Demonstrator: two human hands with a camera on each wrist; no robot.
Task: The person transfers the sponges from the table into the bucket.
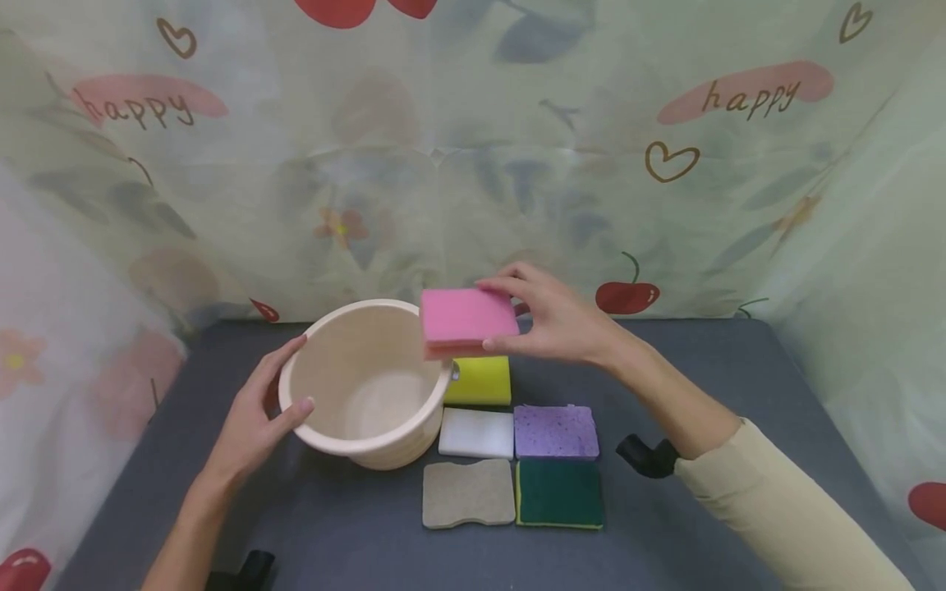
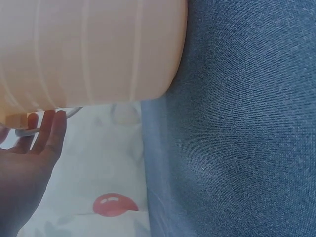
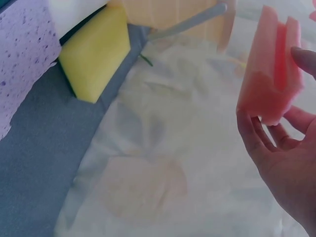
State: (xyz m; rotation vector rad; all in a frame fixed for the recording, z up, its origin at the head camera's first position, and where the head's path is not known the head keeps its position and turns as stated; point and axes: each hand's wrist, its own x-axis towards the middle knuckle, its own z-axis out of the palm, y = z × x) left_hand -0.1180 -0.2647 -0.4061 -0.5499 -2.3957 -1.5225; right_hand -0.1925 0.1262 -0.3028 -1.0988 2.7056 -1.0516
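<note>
Pink sponge [image 1: 469, 316] is raised at the right rim of a cream bucket [image 1: 365, 369], pinched between thumb and fingers of the right hand [image 1: 557, 316]; nearest on the table [image 1: 332, 525] lie a beige sponge [image 1: 469, 492] and dark green pad [image 1: 559, 494], then a white sponge [image 1: 476, 433] and purple sponge [image 1: 556, 432]; the left hand's [image 1: 251, 419] thumb and fingers grip the bucket's rim; then a yellow sponge [image 1: 484, 384]; farthest, a printed curtain [image 1: 436, 107]

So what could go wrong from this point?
The pink sponge could slip, since the right hand grips it only by one end. It might also bump the rim of the bucket. And the bucket could tip if the left hand, holding just one side, pushes unevenly.
</note>
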